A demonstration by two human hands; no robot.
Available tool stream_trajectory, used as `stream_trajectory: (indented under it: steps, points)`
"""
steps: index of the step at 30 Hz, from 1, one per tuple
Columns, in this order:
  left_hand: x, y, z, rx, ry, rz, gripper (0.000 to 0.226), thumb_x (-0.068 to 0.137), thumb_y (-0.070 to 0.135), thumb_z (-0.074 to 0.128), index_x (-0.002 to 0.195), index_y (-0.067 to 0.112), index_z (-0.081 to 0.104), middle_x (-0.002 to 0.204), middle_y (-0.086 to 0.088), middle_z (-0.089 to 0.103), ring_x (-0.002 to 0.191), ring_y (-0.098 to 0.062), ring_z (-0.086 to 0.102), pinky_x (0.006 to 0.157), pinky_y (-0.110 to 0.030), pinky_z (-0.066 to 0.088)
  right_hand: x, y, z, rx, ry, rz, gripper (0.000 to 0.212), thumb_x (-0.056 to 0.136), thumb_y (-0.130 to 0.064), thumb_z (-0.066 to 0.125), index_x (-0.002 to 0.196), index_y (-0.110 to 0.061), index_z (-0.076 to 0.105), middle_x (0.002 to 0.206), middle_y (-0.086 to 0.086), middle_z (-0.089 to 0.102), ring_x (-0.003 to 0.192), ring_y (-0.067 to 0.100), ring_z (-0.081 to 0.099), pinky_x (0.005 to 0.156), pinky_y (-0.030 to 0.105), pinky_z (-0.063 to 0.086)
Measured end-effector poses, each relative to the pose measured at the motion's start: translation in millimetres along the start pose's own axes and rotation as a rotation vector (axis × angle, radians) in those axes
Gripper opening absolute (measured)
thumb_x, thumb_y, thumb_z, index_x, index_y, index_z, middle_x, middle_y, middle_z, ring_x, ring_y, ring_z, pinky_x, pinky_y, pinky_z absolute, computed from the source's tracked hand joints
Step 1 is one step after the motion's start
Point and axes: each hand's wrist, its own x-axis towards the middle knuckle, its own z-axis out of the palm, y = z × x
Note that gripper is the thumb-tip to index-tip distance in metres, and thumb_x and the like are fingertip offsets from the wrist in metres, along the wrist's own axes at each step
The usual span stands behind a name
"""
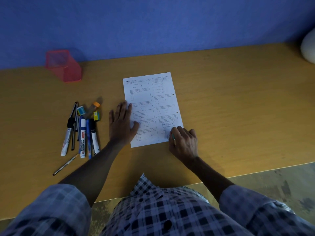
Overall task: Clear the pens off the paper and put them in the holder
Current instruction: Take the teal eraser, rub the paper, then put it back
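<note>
wall (153,23): flat blue-purple, top of the frame
tabletop (230,108): warm yellowish brown, plain
holder (64,66): pinkish red mesh, upper left
paper (151,106): white with small black print, centre
whiteboard marker (82,138): white body, blue cap, red patch on the label, left of centre
black-capped marker (94,136): white barrel, black cap
blue pen (88,138): blue all over
tube (93,109): clear-ish with an orange cap
small boxes (81,110): teal one and a yellow-green one
shirt (162,210): black, white and grey check, bottom of the frame
thing in right hand (184,142): bit of green and white showing
floor (281,184): mottled grey-green, lower right
</note>
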Motion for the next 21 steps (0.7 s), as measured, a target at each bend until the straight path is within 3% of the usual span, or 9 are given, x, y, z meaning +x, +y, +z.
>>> stream_trajectory:
  steps: [21]
  points:
    - [-0.1, 6.0, -6.8, 0.014, -0.034, -0.009, 0.074, 0.091, 0.049, 0.033, 0.156, 0.018, 0.015, 0.165, -0.005, 0.013, 0.153, -0.023, 0.006, 0.123, -0.051, 0.007, -0.3, 5.9, -7.6, 0.019, -0.014, -0.043, 0.011, 0.091, -0.018, 0.056, 0.083, -0.011, 0.055, 0.072, 0.003, 0.061, 0.061, 0.023, 0.057, 0.063, 0.032, 0.036]
